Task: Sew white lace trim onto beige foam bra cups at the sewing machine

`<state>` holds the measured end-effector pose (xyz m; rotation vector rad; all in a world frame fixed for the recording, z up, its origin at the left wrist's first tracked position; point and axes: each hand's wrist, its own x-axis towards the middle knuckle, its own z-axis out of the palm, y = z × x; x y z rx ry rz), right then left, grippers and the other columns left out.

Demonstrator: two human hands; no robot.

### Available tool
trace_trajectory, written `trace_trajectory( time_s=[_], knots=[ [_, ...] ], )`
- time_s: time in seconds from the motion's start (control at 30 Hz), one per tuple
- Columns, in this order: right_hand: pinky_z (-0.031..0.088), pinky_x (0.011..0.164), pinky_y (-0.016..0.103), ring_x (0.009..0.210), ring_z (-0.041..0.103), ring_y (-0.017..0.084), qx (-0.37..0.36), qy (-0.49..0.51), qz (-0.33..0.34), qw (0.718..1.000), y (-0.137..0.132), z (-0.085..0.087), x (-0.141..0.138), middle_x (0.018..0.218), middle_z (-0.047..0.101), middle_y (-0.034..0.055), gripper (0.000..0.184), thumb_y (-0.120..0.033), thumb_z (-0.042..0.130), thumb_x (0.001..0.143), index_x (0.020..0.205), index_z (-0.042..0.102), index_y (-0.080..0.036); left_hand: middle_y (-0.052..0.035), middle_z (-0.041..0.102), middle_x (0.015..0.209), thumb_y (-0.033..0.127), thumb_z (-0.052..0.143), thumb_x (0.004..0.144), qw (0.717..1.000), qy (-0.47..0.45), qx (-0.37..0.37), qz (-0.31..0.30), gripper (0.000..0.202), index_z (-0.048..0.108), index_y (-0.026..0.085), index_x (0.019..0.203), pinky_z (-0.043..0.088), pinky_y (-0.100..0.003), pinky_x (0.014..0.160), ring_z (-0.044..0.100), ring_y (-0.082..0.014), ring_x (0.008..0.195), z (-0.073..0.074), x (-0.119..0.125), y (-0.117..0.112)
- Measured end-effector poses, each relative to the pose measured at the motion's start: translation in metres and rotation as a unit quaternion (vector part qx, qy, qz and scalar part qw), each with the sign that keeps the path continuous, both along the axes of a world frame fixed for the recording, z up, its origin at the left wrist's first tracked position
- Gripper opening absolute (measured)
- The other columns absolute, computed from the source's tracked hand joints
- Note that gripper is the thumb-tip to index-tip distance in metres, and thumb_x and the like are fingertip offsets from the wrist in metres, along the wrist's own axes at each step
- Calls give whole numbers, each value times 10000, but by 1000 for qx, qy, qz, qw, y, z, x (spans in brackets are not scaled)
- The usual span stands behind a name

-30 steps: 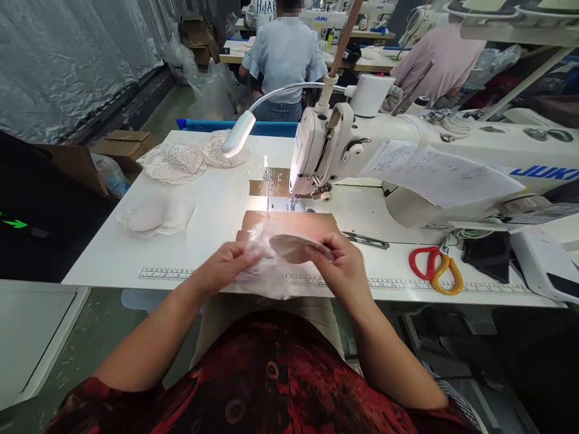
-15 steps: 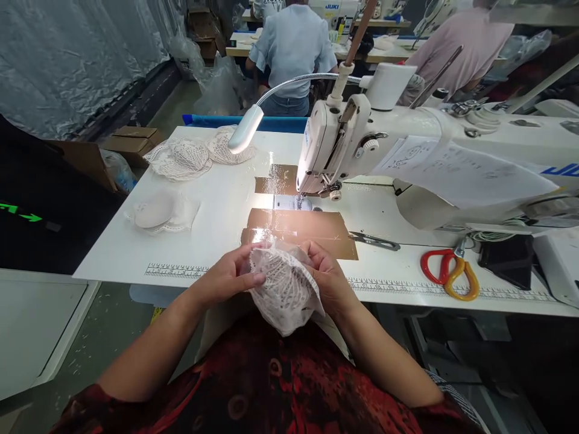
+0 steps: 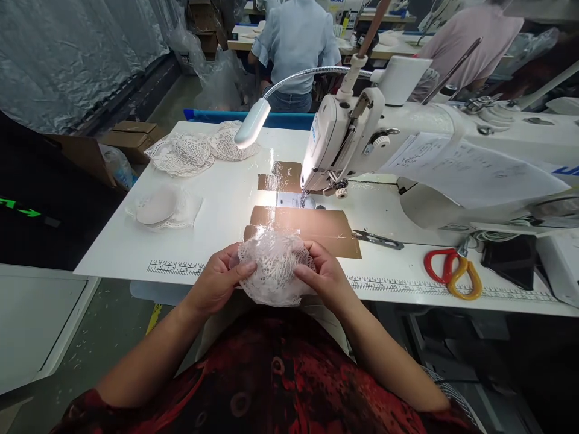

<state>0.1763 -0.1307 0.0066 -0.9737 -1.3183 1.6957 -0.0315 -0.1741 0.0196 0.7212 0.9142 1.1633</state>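
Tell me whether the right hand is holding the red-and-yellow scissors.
No, the right hand grips the white lace piece, while the scissors lie on the table.

The white table [image 3: 226,202] bears lace cups [image 3: 187,155] at far left, a lace piece [image 3: 186,211] nearer the front, brown sheets [image 3: 307,223], the sewing machine [image 3: 332,141], snips [image 3: 382,240], scissors [image 3: 457,272], a black item [image 3: 511,260] and, along its front edge, a ruler [image 3: 176,267].

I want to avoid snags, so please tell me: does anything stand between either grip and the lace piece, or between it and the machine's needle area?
Nothing visible separates them: the left grip and right grip both hold the lace piece. Toward the needle area, only a flat-looking brown sheet lies on the table.
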Motion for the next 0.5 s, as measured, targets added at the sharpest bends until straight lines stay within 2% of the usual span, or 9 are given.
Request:
trace_trajectory(
  time_s=[0.03,0.1,0.17,0.2,0.27,0.33,0.4,0.43,0.5],
  knots=[
    [367,593,238,629,474,119,-5,-9,-16,1000,0,0,-1,704,557,-21,318,-491,722,690,799,626,-209,-38,688,806,263,714,769,1000,-11,-7,16,203,686,140,928,497,-229,697,628,-149,745,1,1,1],
    [318,530,225,539,390,93,-37,8,-55,998,1,-1,-3,581,469,-42,326,-481,690,726,639,567,-192,-32,678,746,295,689,788,997,-46,-27,59,172,684,126,819,503,-231,694,629,-153,730,0,1,4],
    [321,513,225,515,376,91,-71,53,-90,992,3,-2,-5,551,455,-45,353,-485,709,694,595,539,-192,-30,686,778,311,661,804,989,-96,-58,93,179,678,133,825,516,-260,754,642,-170,779,-1,1,7],
    [339,517,228,519,391,95,-78,71,-111,988,3,-2,-6,555,473,-41,353,-485,728,666,594,541,-194,-37,694,838,334,650,809,985,-127,-73,95,210,676,140,886,515,-284,806,648,-185,840,-1,2,8],
    [382,537,243,541,433,110,-74,91,-151,982,4,-2,-8,577,515,-28,350,-495,746,632,607,559,-200,-76,681,1021,446,630,807,976,-191,-91,53,399,633,148,1072,488,-340,912,623,-228,1006,-1,4,8],
    [418,573,263,585,476,129,-54,95,-173,979,4,-2,-9,615,559,-15,327,-500,745,634,635,596,-208,-124,618,1188,541,621,781,969,-230,-89,-27,610,538,147,1239,445,-389,985,553,-274,1150,1,11,5],
    [437,625,277,642,510,140,-26,79,-158,984,3,-3,-11,670,596,-5,268,-462,743,661,666,644,-213,-134,596,1229,443,676,761,968,-222,-82,-84,635,490,154,1295,431,-395,999,529,-286,1182,3,20,4],
    [438,642,279,660,517,141,-13,64,-141,988,3,-4,-12,688,606,-4,233,-432,744,675,673,661,-214,-124,616,1199,330,700,745,971,-204,-83,-90,598,504,157,1283,441,-381,984,547,-279,1158,4,25,4],
    [431,634,276,660,518,138,-9,45,-112,993,3,-3,-14,693,612,-3,189,-387,749,682,666,676,-213,-93,670,1086,103,682,655,980,-165,-89,-65,564,569,149,1207,478,-337,914,600,-255,1061,6,35,6]
  ],
)
